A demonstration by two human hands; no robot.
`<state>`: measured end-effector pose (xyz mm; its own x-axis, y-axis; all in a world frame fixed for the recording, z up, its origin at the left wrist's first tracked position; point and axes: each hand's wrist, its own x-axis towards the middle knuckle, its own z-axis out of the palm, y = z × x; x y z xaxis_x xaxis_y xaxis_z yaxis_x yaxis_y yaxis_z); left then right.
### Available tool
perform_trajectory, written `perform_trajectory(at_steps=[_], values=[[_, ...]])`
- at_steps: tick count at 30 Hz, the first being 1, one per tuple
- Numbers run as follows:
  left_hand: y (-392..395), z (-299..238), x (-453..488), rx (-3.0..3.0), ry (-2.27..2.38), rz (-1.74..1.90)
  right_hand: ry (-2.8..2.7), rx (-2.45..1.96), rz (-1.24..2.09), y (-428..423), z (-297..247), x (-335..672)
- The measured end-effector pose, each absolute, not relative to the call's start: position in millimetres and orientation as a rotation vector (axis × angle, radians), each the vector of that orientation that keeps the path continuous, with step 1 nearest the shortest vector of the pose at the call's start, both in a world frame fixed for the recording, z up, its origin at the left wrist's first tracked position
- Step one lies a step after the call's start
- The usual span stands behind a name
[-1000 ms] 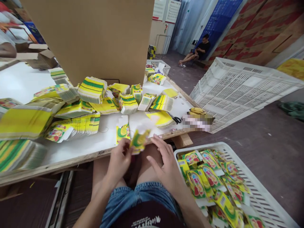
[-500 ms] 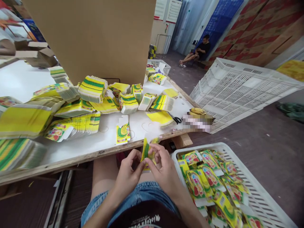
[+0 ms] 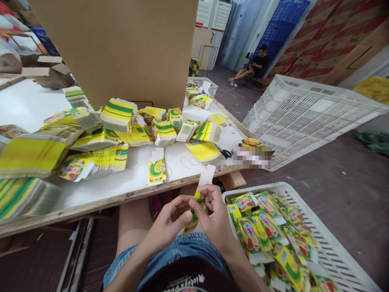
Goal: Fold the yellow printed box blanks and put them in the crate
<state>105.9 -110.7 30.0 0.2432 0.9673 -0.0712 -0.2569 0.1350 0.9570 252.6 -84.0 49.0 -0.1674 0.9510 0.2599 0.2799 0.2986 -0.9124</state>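
Between my hands, over my lap, is a small yellow and green printed carton (image 3: 197, 199) with a long white flap standing up from it. My left hand (image 3: 174, 219) has its thumb and fingers closed on the lower part of the carton. Higher up, my right hand (image 3: 214, 209) pinches it below the white flap; the fingers hide much of its middle. A single flat printed carton (image 3: 157, 170) lies on the table edge in front of me. To my right, a white plastic basket (image 3: 330, 215) holds many folded cartons (image 3: 267, 225).
Stacks of flat cartons (image 3: 118, 115) spread across the white table (image 3: 139, 176). Black-handled scissors (image 3: 225, 153) and bananas (image 3: 252, 142) lie near its right corner. A large cardboard sheet (image 3: 121, 48) stands behind. White crates (image 3: 304, 117) are stacked at right; a person (image 3: 258, 63) sits far back.
The carton has turned in my hands, and its white flap now stands out clearly to the upper right. Both hands have shifted slightly and still grip it.
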Motion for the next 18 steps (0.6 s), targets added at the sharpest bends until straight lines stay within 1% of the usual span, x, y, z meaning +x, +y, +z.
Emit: perform_trajectory(at_steps=[3,6,8,12,13,18], values=[[-109.4,26.1,111.6,0.885,0.730,1.060,-1.539,-1.097,1.039,-90.8,45.1,246.7],[-110.7,28.6,119.2,0.853,0.764,1.072,-1.487,-1.104,1.053,-95.9,40.5,243.3],[-111.6,31.3,123.3,0.822,0.821,1.106,-1.511,-1.101,0.991,-97.7,38.3,243.2],[-109.8,27.9,125.6,0.718,0.905,1.229,-1.514,-1.180,0.731,-96.7,36.8,246.8],[-108.9,25.4,125.3,0.712,0.940,1.265,-1.531,-1.206,0.718,-95.7,36.3,248.4],[-106.6,15.7,123.0,0.868,1.100,1.317,-1.683,-1.316,0.887,-90.1,31.0,257.8]])
